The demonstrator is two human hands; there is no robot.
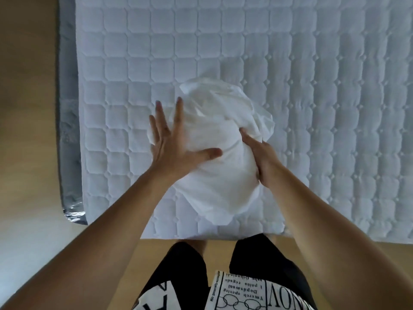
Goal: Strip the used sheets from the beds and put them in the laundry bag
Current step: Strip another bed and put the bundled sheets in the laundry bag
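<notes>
Mattress [312,108] bare all round; only sheet bundle [214,153] in way.

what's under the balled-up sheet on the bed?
The sheet bundle rests on the bare quilted mattress, which shows all around it. The left hand lies flat on top; the right hand grips its side. Anything directly beneath the bundle is covered.

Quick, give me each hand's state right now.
Left hand: open, fingers spread flat against the bundled sheet.
Right hand: grips the sheet bundle's right side, fingers curled into the cloth.
</notes>
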